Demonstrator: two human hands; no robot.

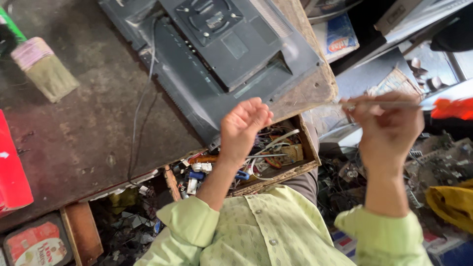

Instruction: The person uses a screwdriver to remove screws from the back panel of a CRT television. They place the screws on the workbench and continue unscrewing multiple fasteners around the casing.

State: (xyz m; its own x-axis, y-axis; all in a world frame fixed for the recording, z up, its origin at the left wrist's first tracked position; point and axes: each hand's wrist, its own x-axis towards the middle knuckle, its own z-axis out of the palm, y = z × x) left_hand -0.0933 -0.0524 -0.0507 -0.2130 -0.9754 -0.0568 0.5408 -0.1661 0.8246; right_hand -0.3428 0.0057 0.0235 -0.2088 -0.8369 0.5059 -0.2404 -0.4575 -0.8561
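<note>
I'm seeing the right hand point(387, 129) gripping a thin metal rod w/ orange handle point(394, 105); left hand point(244, 125) curling loosely, empty, above the scuffed dark wooden workbench point(93, 133) & open parts drawer point(276, 157).

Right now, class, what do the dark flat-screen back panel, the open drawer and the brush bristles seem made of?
Dark flat-screen back panel: likely moulded plastic, matt grey, with vent slots and screws. Open drawer: seemingly bare wood, worn brown edges. Brush bristles: pale fibre, natural or synthetic unclear. The right hand holds a thin shiny rod, probably metal.
</note>
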